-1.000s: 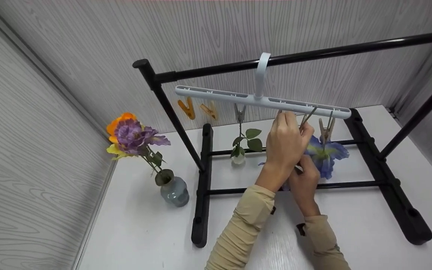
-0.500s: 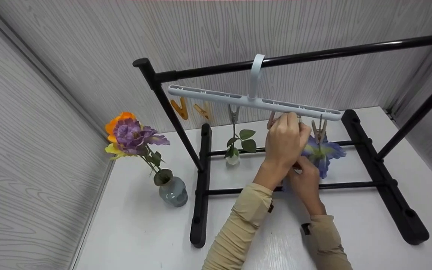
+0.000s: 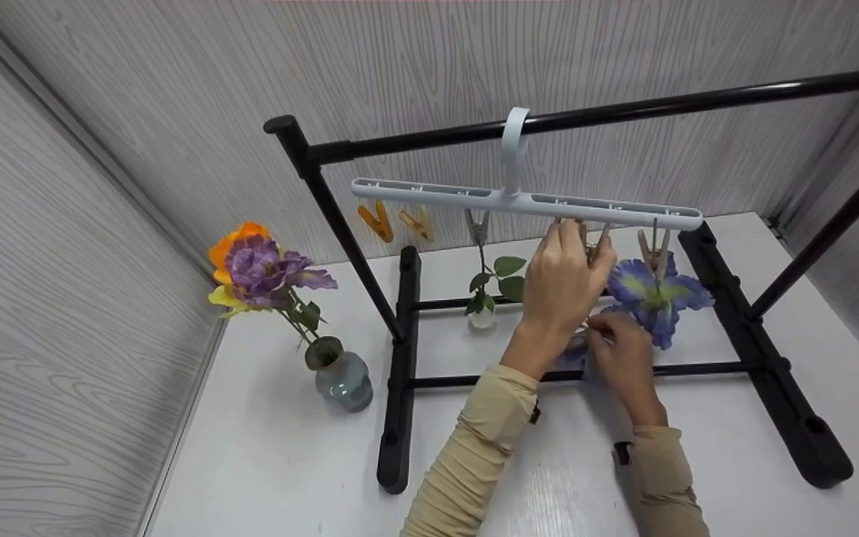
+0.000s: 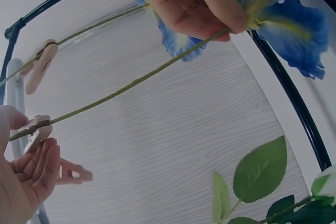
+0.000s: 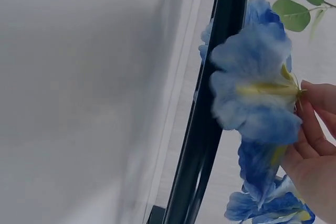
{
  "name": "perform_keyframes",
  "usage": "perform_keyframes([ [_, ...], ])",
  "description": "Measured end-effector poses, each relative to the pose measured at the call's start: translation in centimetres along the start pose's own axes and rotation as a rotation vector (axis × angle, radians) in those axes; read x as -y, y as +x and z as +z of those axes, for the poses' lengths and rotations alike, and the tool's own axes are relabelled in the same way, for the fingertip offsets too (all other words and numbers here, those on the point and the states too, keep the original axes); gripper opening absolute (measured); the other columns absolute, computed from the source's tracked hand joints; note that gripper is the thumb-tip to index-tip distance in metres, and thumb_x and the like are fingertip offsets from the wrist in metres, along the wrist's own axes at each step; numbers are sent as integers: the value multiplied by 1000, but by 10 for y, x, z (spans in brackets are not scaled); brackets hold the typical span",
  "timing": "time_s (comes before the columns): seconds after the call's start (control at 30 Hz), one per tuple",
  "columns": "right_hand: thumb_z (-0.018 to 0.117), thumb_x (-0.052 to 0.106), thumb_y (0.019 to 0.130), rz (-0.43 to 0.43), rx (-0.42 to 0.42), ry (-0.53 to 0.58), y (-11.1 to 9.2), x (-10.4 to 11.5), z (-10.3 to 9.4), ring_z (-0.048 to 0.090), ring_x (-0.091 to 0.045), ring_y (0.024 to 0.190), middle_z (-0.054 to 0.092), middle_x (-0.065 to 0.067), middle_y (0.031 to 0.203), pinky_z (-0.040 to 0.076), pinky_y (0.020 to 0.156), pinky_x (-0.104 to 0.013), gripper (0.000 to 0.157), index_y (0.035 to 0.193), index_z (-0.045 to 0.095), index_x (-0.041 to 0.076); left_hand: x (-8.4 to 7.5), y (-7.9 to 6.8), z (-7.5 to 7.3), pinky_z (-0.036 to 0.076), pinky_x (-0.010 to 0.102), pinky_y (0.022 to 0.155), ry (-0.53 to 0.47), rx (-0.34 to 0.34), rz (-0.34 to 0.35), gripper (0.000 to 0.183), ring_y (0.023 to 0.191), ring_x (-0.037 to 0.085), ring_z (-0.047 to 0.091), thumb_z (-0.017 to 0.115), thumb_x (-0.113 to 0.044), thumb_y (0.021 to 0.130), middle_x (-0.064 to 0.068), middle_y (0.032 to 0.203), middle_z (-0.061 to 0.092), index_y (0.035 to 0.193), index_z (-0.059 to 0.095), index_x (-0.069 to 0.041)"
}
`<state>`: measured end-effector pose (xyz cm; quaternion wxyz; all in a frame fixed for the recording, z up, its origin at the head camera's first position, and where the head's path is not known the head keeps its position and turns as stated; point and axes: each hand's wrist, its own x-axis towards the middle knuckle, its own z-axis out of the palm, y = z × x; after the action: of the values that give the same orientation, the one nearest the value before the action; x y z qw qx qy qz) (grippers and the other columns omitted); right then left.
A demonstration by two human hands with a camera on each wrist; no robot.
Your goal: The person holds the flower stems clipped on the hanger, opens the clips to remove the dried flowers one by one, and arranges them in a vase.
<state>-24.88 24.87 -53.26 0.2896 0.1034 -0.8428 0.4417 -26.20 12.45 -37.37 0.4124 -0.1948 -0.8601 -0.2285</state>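
Observation:
My left hand (image 3: 560, 280) is up under the pale blue hanger (image 3: 444, 195), its thumb and fingers pinching a pinkish clothespin (image 4: 43, 124). A green stem (image 4: 131, 85) runs through that clothespin and slopes to a blue artificial iris (image 5: 257, 82). Just behind the bloom, my right hand (image 3: 623, 350) pinches the stem between thumb and fingertips. To the right, a second blue iris (image 3: 657, 298) hangs head down from another clothespin (image 3: 653, 253). Left of my hands, a white rose (image 3: 482, 319) with green leaves dangles from a grey clothespin (image 3: 477, 227).
The hanger hooks over the top bar (image 3: 414, 137) of a black rack standing on a white table (image 3: 273, 462). Orange (image 3: 376, 222) and light-wood (image 3: 416, 222) clothespins hang at its left end. A blue-grey vase (image 3: 346, 382) holds orange, yellow and purple flowers (image 3: 262, 272) left of the rack.
The hanger swung left, then back right, and the hanging flowers swung with it. My right hand has shifted slightly right, away from my left. The left hand stays by its clothespin.

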Motion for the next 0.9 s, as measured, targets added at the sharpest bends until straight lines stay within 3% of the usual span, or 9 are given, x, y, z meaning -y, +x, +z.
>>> perform_keyframes([
  [0.2,72,-15,83,41,47,17,3,-1,-8,71,-33,82,71,-18,86,57,76,-44,10,87,73,-6,-2,0,-1,56,23,64,25,-15,-5,20,66,16,63,71,-20,95,4,79,59,94,59,-3],
  [0.37,72,-16,81,54,86,-21,3,-5,-8,70,-34,80,71,-18,85,57,76,-49,11,86,73,-6,-4,2,-3,55,20,62,54,-30,15,17,64,14,61,71,-17,94,4,78,59,92,60,-4],
  [0.63,71,-16,78,-20,136,-93,0,-13,-7,65,-32,73,68,-19,81,52,67,-50,12,83,71,-5,-6,5,-4,55,19,62,67,-22,35,16,64,14,63,69,-15,94,5,79,61,88,59,-4],
  [0.9,73,-18,79,-84,126,-135,0,-5,-10,65,-35,74,66,-18,82,53,69,-52,14,86,71,-6,-2,1,-1,55,23,61,-18,-16,-48,22,65,15,62,73,-21,95,4,78,59,93,60,-3],
])
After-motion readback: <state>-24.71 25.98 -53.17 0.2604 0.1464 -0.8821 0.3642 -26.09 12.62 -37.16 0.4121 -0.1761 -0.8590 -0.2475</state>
